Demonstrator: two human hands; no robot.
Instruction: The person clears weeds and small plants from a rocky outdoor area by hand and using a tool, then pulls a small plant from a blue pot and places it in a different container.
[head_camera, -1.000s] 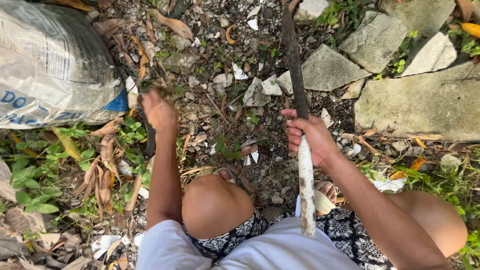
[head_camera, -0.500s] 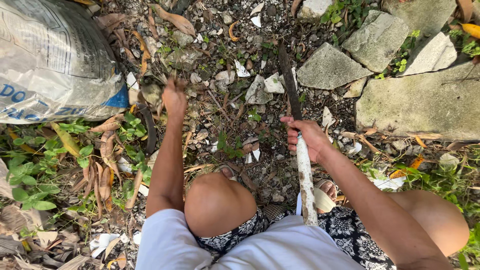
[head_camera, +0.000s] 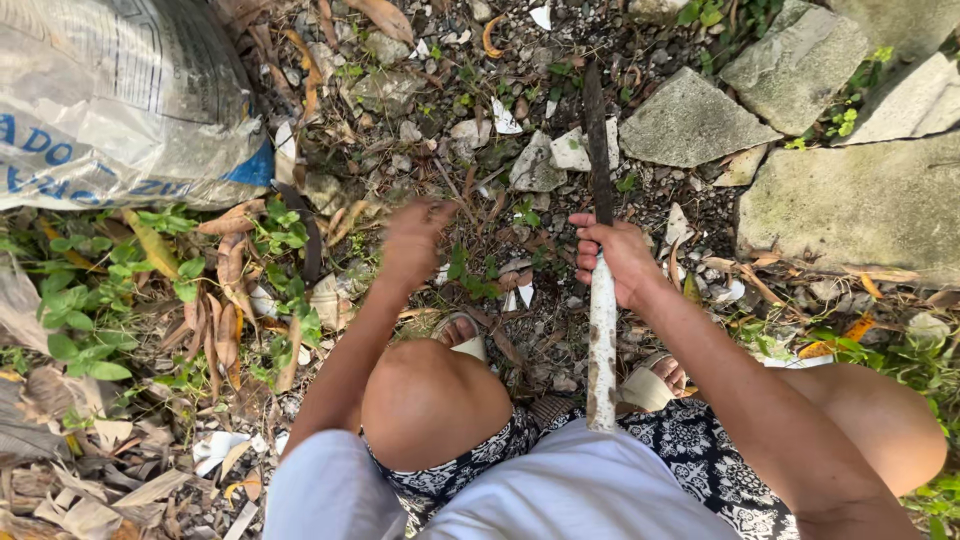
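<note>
I crouch over stony ground with weeds. My right hand (head_camera: 612, 258) grips a long machete (head_camera: 599, 160) by its pale, worn handle (head_camera: 602, 350); the dark blade points away from me over the gravel. My left hand (head_camera: 412, 243), blurred by motion, hovers over small green weeds (head_camera: 468, 278) and dry leaves in front of my left knee (head_camera: 428, 400). Its fingers look loosely spread and nothing shows in them. My sandalled toes (head_camera: 460, 332) peek out below that hand.
A filled white woven sack (head_camera: 110, 95) lies at the upper left. Grey stone slabs (head_camera: 860, 200) and broken rocks (head_camera: 690, 120) sit at the upper right. Dry leaves (head_camera: 215, 320) and green weeds (head_camera: 80, 320) cover the left ground; white shards dot the gravel.
My left hand has moved from near the sack rightward and toward me, to the weeds in front of my knee. The machete's blade has drawn back a little toward me.
</note>
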